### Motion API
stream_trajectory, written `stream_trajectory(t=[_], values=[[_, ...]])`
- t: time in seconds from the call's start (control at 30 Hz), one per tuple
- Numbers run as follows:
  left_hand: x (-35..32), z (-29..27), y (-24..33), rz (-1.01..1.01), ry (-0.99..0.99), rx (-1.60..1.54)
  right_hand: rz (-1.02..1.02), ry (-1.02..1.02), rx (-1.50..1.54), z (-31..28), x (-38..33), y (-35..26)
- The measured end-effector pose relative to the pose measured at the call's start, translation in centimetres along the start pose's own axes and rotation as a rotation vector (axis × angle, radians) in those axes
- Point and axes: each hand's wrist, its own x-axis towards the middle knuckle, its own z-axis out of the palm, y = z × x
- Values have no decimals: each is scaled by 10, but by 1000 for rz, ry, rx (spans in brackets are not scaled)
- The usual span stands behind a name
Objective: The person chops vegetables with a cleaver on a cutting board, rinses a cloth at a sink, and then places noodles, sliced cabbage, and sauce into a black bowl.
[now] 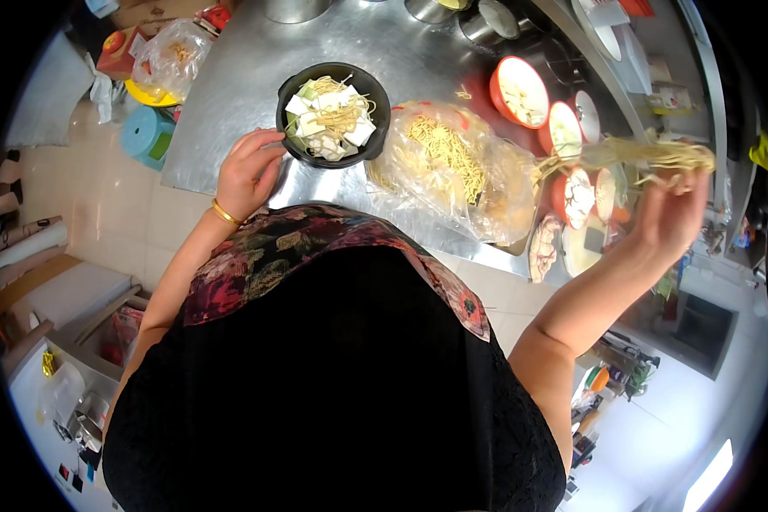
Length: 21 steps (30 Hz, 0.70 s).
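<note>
My right hand (678, 200), raised at the far right, pinches a bundle of pale yellow noodles (614, 154). The strands trail left, over the bowls, toward an open clear plastic bag (508, 205) holding more yellow noodles (448, 154). A round black pot (386, 128) stands left of the bag. In it lie white tofu-like slabs (358, 130), a few noodle strands on top, pale mushroom-like pieces and some green leaf. Beside the pot's left rim is my left hand (252, 171), its fingers loosely bent and apart, fingertips touching the rim.
Orange-and-white bowls of pale cut food, including one bowl (520, 92), line the steel counter's (230, 94) right side. Near its front edge lies a pale, pinkish piece of food (544, 247). Metal pots (491, 21) stand at the back. A blue stool-like bin (145, 136) is left of the counter.
</note>
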Motion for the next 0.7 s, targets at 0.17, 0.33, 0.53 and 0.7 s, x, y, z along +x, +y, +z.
stream_trajectory(t=[0.17, 0.33, 0.53, 0.7], values=[[-6, -8, -9, -71, 43, -27, 31, -155, 404, 66, 56, -6], [-10, -24, -27, -92, 64, -46, 8, -86, -26, 98, 56, 67], [-15, -44, -53, -69, -69, -104, 544, -122, -1171, 59, -29, 237], [7, -47, -60, -8, -117, -112, 568, 50, -1387, -10, -67, 276]])
